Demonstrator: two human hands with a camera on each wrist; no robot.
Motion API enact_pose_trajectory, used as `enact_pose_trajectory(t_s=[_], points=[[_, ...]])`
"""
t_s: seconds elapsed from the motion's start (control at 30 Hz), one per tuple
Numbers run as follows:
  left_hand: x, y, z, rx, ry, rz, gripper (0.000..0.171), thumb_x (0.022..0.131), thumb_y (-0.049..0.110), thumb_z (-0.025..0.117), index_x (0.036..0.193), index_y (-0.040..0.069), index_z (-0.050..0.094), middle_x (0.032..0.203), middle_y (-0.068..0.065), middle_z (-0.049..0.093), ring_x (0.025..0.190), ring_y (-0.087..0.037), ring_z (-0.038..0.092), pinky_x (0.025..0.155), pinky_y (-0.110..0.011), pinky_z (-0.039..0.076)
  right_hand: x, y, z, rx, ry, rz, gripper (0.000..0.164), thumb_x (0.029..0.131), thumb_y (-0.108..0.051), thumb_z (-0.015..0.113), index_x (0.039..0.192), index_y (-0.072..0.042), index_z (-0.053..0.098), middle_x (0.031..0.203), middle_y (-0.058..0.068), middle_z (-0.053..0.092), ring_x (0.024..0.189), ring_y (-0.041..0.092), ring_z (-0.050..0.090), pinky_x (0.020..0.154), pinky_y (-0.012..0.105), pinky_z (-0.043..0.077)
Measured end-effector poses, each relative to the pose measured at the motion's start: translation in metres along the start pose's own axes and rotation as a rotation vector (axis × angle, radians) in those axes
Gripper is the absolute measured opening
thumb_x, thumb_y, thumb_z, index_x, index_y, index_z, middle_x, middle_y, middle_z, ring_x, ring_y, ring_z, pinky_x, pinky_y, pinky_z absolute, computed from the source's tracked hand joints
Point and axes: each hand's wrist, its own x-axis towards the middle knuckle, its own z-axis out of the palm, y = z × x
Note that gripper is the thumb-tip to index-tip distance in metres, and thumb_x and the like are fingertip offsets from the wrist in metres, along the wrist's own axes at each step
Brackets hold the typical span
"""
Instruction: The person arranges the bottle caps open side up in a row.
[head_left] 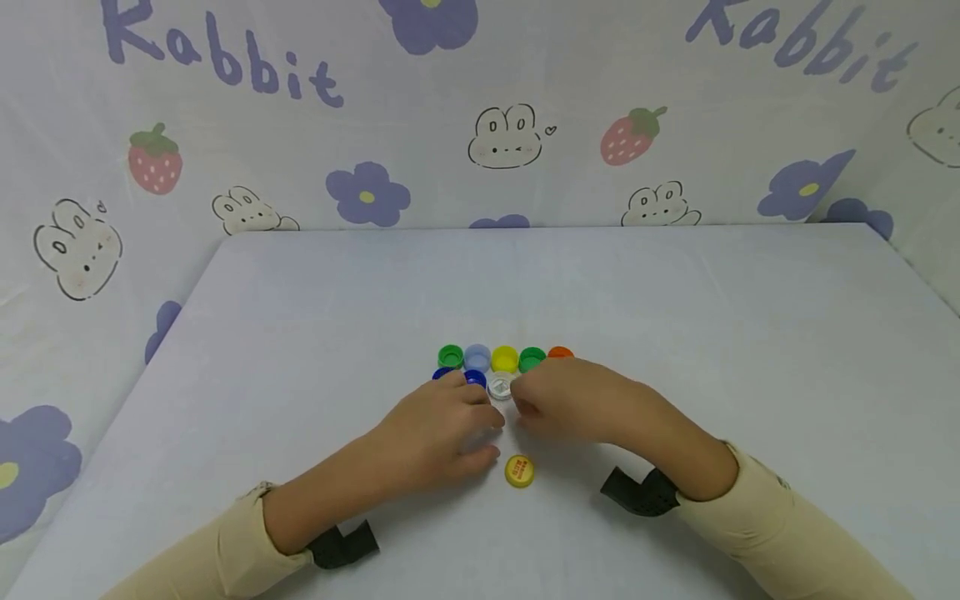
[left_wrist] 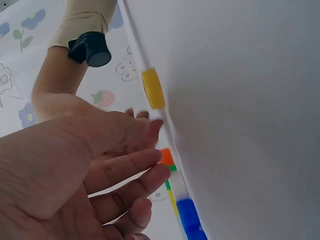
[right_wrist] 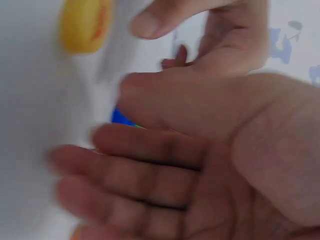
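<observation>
Two rows of bottle caps lie on the table. In the head view the back row runs from a green cap through light blue, yellow and green to an orange cap. The front row shows two dark blue caps, partly behind my left hand, and a whitish cap. My right hand is at the right end of that row, fingers loosely bent. Both hands appear to hold nothing. Nearer to me, a yellow cap with red print lies apart, close to the left thumb.
A white cloth covers the table. Behind and beside it hangs a patterned curtain with rabbits, strawberries and purple flowers. A black strap piece shows under the left wrist, another under the right.
</observation>
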Motion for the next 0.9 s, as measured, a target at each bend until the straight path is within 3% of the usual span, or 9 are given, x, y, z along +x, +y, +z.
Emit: enact_pose_trajectory(t_s=[0.1, 0.2, 0.27, 0.5, 0.9], points=[[0.0, 0.007, -0.001, -0.076, -0.061, -0.058, 0.024, 0.089, 0.032, 0.078, 0.105, 0.014, 0.079, 0.099, 0.001, 0.07, 0.091, -0.018, 0.055, 0.079, -0.027, 0.047, -0.011, -0.009, -0.003, -0.049, -0.114, -0.002, 0.019, 0.094, -0.012, 0.071, 0.079, -0.014, 0.06, 0.067, -0.003, 0.055, 0.062, 0.013, 0.049, 0.059, 0.028, 0.041], [0.0, 0.012, -0.001, -0.105, -0.107, -0.092, 0.026, 0.088, 0.035, 0.079, 0.105, 0.015, 0.079, 0.098, 0.003, 0.069, 0.09, -0.017, 0.054, 0.077, -0.027, 0.047, -0.017, -0.015, -0.001, -0.079, -0.167, -0.005, 0.024, 0.088, -0.02, 0.079, 0.076, -0.016, 0.058, 0.065, -0.004, 0.055, 0.059, 0.013, 0.048, 0.057, 0.029, 0.039], [0.0, 0.015, -0.001, -0.119, -0.134, -0.11, 0.027, 0.087, 0.037, 0.08, 0.105, 0.016, 0.079, 0.098, 0.004, 0.069, 0.09, -0.016, 0.054, 0.077, -0.026, 0.047, -0.016, -0.016, 0.001, -0.092, -0.17, -0.023, 0.028, 0.083, -0.023, 0.084, 0.075, -0.017, 0.058, 0.064, -0.005, 0.054, 0.059, 0.012, 0.047, 0.056, 0.028, 0.038], [0.002, 0.018, -0.003, -0.164, -0.199, -0.154, 0.026, 0.085, 0.034, 0.085, 0.102, 0.016, 0.078, 0.097, 0.006, 0.069, 0.088, -0.012, 0.053, 0.078, -0.025, 0.046, -0.009, -0.018, 0.01, -0.069, -0.115, -0.069, 0.023, 0.079, -0.015, 0.081, 0.075, -0.017, 0.059, 0.058, -0.008, 0.048, 0.055, 0.01, 0.042, 0.054, 0.026, 0.03], [0.003, 0.015, 0.001, -0.177, -0.181, -0.142, 0.02, 0.086, 0.029, 0.085, 0.098, 0.015, 0.078, 0.091, 0.007, 0.066, 0.082, -0.01, 0.051, 0.074, -0.023, 0.044, -0.007, -0.017, 0.012, -0.033, -0.095, -0.078, 0.031, 0.076, -0.03, 0.092, 0.078, -0.016, 0.063, 0.065, -0.009, 0.057, 0.059, 0.011, 0.051, 0.057, 0.027, 0.041]])
